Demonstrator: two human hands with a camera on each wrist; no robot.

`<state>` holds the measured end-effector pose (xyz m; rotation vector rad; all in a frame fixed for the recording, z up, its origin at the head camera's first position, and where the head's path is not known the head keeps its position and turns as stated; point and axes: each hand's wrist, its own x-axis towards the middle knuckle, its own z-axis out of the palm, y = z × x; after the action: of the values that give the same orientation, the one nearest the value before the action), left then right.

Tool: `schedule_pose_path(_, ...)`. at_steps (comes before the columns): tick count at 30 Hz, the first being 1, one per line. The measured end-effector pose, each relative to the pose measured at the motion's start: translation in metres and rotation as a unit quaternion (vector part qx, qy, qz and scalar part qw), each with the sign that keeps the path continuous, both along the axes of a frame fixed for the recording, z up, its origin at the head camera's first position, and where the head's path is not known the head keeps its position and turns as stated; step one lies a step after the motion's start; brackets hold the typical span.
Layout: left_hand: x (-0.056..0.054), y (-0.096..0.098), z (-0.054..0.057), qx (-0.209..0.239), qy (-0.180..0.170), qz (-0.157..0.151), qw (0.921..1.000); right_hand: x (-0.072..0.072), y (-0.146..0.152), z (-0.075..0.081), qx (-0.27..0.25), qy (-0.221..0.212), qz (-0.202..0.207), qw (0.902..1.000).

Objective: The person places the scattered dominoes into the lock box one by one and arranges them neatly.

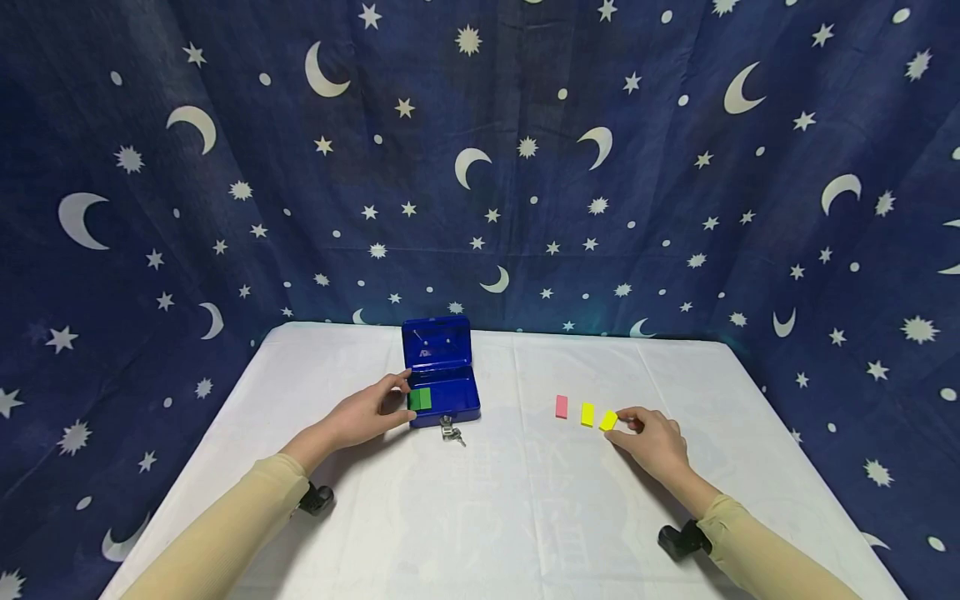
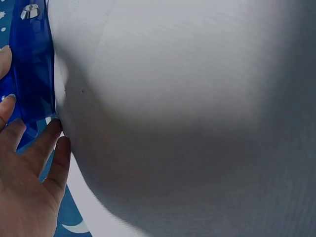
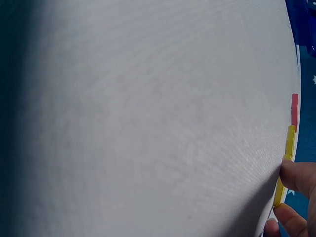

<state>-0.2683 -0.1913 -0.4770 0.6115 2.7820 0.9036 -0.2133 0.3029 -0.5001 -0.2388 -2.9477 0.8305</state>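
Toward the left of the table, in the head view, stands a small blue cash box (image 1: 467,398) with its lid (image 1: 437,343) raised. Two green blocks (image 1: 421,398) lie at its left end, and keys (image 1: 453,432) hang from the front lock. My left hand (image 1: 365,414) touches the box's left end, thumb near the front corner, fingers spread. On the right, my right hand (image 1: 651,439) pinches a yellow block (image 1: 608,421) between thumb and finger at the tabletop. Beside it are another yellow block (image 1: 587,414) and a pink block (image 1: 562,407); the right wrist view shows these at its edge.
A white cloth covers the table (image 1: 517,508). Behind and at both sides hangs a dark blue curtain (image 1: 525,283) with moons and stars. Black wrist mounts (image 1: 681,542) sit under both forearms, close above the cloth.
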Motion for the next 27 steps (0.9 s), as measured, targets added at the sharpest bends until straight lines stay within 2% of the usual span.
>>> schedule_pose_path(27,-0.0003,0.0003,-0.0036,-0.003,0.016,-0.002,0.9999,-0.0007,-0.0016,0.0002,-0.005,-0.005,-0.005,1.0)
